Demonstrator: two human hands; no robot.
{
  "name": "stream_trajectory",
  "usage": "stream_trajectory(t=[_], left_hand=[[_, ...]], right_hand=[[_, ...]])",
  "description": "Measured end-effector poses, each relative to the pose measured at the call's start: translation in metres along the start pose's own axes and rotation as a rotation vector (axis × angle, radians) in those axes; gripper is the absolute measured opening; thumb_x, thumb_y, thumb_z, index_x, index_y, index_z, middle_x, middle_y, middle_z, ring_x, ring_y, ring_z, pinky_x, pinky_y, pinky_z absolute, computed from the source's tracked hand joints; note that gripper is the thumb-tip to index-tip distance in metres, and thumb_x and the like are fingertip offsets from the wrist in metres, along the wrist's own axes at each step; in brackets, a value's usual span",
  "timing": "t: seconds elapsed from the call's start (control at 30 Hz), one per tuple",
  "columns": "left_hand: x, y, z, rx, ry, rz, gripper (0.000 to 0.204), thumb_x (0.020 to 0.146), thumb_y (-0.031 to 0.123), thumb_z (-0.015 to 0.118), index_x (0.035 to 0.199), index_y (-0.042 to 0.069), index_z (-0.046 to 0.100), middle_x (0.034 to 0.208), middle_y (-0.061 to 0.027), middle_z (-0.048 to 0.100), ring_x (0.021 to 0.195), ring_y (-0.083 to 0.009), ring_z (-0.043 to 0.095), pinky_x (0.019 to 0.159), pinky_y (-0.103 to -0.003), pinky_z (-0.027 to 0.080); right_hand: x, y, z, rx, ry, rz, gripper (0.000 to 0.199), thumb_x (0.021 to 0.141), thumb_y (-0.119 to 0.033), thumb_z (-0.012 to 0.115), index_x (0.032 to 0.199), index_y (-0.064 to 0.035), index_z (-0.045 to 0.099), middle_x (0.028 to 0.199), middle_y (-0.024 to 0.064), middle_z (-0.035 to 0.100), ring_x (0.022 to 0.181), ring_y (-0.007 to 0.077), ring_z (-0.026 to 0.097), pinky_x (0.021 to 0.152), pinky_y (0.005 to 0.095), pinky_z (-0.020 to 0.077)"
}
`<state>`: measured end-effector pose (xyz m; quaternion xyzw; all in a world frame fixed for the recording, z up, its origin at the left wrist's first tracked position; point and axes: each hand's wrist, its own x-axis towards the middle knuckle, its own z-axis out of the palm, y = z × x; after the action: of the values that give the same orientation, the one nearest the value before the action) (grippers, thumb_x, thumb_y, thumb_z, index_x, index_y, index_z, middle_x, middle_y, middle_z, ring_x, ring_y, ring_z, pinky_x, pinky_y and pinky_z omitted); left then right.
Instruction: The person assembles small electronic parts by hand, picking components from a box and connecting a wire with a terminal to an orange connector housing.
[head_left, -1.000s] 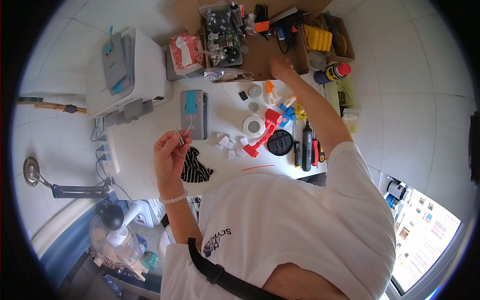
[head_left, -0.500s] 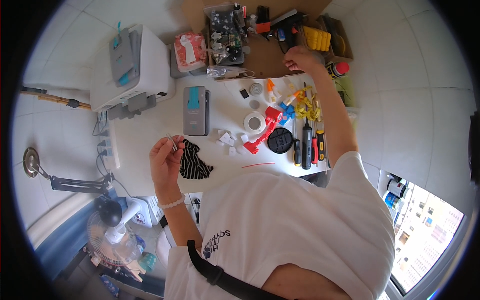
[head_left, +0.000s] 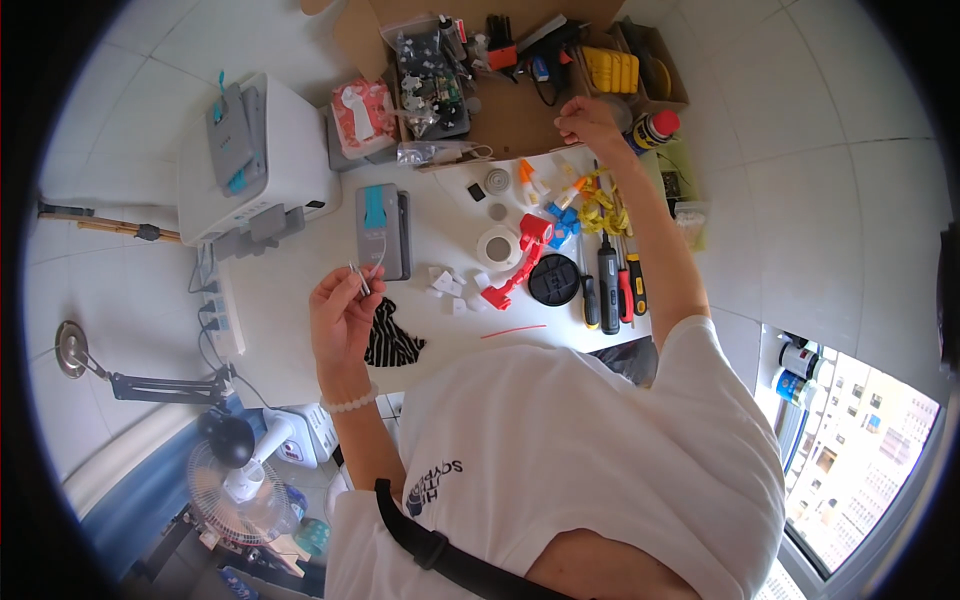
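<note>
My left hand [head_left: 338,315] is raised over the white table [head_left: 300,330] and pinches a small thin metal piece [head_left: 356,279] with a thin wire running toward the grey device with a teal top [head_left: 382,232]. A black-and-white striped cloth [head_left: 391,341] lies just right of that hand. My right hand [head_left: 586,119] reaches to the table's far edge by the open cardboard box [head_left: 510,105], fingers curled shut; I see nothing in it. Below its forearm lie yellow pieces [head_left: 603,207] and small orange-capped bottles [head_left: 528,175].
A white tape roll [head_left: 498,246], a red clamp [head_left: 518,264], a black round lid [head_left: 555,280] and screwdrivers [head_left: 608,286] crowd the table's right side. A white machine [head_left: 255,165] stands at left, a power strip [head_left: 222,305] beside it, a spray can [head_left: 655,128] far right.
My right hand has shifted rightward along the far edge of the table, from above the orange bottles toward the spray can. My left hand stays raised with the metal piece.
</note>
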<state>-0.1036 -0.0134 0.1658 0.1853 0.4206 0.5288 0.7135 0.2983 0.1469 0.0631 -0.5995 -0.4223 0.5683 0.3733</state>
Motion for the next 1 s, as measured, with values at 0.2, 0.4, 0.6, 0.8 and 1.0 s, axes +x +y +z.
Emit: stream_trajectory(t=[0.2,0.4,0.6,0.8,1.0], left_hand=[[0.0,0.003,-0.014,-0.006,0.03,0.01,0.011,0.086,0.003,0.053,0.09,-0.005,0.061,0.092,-0.0206,0.063,0.074,-0.0217,0.064,0.062,-0.024,0.057],[0.001,0.003,-0.025,-0.073,0.098,0.029,0.009,0.084,0.0,0.054,0.087,-0.004,0.061,0.089,-0.0211,0.063,0.073,-0.0234,0.064,0.061,-0.024,0.057],[0.009,0.001,-0.026,-0.052,0.058,0.026,0.013,0.087,0.003,0.054,0.092,-0.005,0.062,0.093,-0.0204,0.063,0.075,-0.0214,0.065,0.063,-0.023,0.057],[0.015,0.004,-0.014,-0.075,0.069,0.008,0.009,0.085,0.0,0.054,0.088,-0.005,0.061,0.088,-0.0204,0.064,0.072,-0.0231,0.064,0.061,-0.024,0.057],[0.019,0.002,-0.017,-0.048,0.087,-0.03,0.008,0.084,0.0,0.054,0.084,-0.004,0.061,0.087,-0.0197,0.064,0.071,-0.022,0.064,0.06,-0.024,0.057]], right_hand=[[0.033,0.006,0.029,-1.126,0.146,-0.186,0.016,0.077,-0.005,0.06,0.092,-0.0013,0.063,0.094,0.0181,0.064,0.088,0.0282,0.064,0.073,0.0371,0.0528],[0.04,0.003,0.049,-1.331,0.14,0.015,0.022,0.081,-0.002,0.054,0.1,-0.0031,0.065,0.106,0.0197,0.061,0.1,0.0349,0.059,0.081,0.0433,0.0503],[0.041,0.008,0.049,-1.361,0.092,0.072,0.023,0.081,-0.004,0.053,0.101,-0.0025,0.064,0.107,0.0191,0.061,0.102,0.0351,0.058,0.082,0.0446,0.0493],[0.069,0.047,0.016,-1.316,-0.162,-0.134,0.022,0.076,-0.006,0.054,0.095,0.0002,0.063,0.102,0.023,0.06,0.098,0.0363,0.058,0.082,0.0418,0.0475],[0.081,0.057,0.022,-1.148,0.014,-0.284,0.016,0.075,-0.01,0.055,0.081,0.0036,0.061,0.09,0.0257,0.059,0.083,0.0408,0.058,0.071,0.045,0.0483]])
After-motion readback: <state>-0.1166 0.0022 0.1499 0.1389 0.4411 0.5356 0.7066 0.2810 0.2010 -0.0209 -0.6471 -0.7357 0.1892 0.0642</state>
